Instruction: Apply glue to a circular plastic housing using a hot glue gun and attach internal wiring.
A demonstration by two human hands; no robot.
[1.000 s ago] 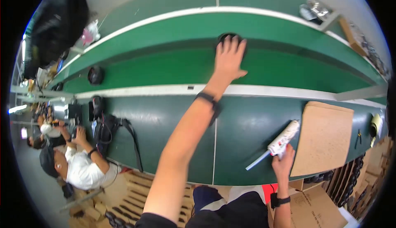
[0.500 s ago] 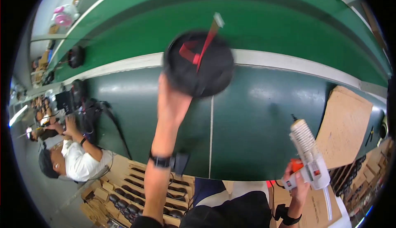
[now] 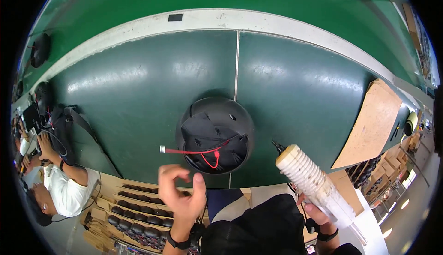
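A round black hollow shell [image 3: 242, 116] rests on the dark green worktable in front of me, its opening tilted toward me. Inside it are black flaps and posts, and red wires [image 3: 196, 151] run out to a white connector [image 3: 162, 149] over its left rim. My left hand [image 3: 182, 195] is just short of the shell, thumb and fingers apart, with nothing in it. On the right, my right hand [image 3: 316, 213] grips a white hot glue gun [image 3: 311, 181] with a ribbed barrel. The gun's dark nozzle points up and left, close to the shell's right side but apart from it.
A brown cardboard sheet [image 3: 369, 126] lies at the table's right end. Beyond the pale rail [image 3: 277, 24] runs a green belt carrying another black shell [image 3: 40, 50] at far left. A co-worker in white [image 3: 67, 186] sits left, near a dark strap. Cartons of black shells [image 3: 143, 209] stand below.
The black shell has come down from my raised left hand onto the table, and that hand has let go and drawn back. The glue gun has moved left, toward the shell.
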